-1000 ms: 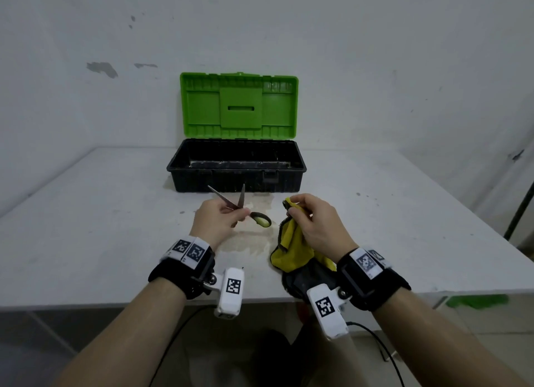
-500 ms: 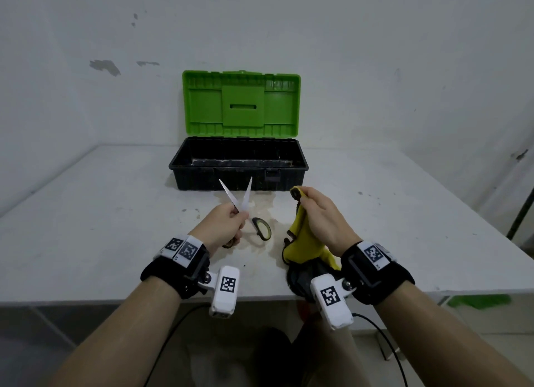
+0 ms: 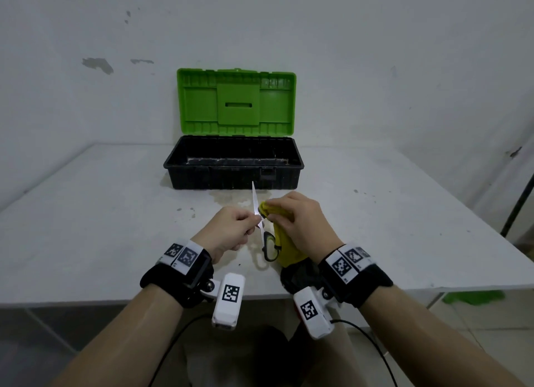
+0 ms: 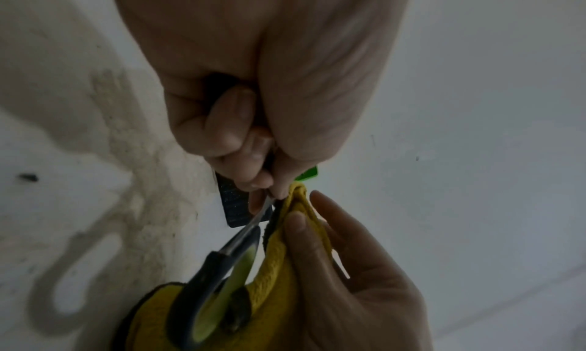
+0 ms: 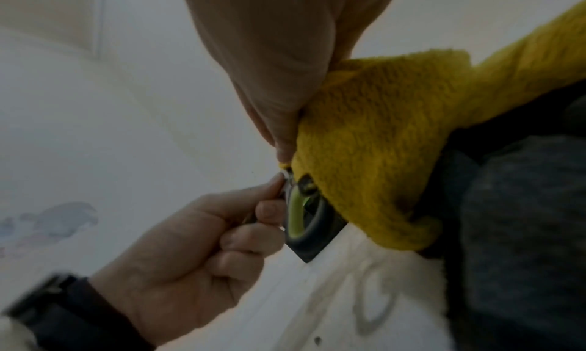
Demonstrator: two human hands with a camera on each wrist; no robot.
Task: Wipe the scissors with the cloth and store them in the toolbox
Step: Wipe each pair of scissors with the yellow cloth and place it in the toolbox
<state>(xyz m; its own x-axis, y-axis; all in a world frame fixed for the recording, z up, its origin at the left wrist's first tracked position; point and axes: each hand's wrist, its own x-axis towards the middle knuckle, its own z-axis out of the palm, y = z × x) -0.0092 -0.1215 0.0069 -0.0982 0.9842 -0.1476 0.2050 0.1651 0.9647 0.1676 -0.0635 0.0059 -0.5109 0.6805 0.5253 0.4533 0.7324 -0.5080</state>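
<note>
Presently scissors (image 3: 255, 206) are pinched near the pivot by left hand (image 3: 229, 232), blade toward toolbox (image 3: 234, 181); cloth (image 3: 284, 246), gripped by right hand (image 3: 300, 222), touches it.

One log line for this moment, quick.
stage: wiping | left hand grips scissors | right hand presses cloth on blade | toolbox open
</note>
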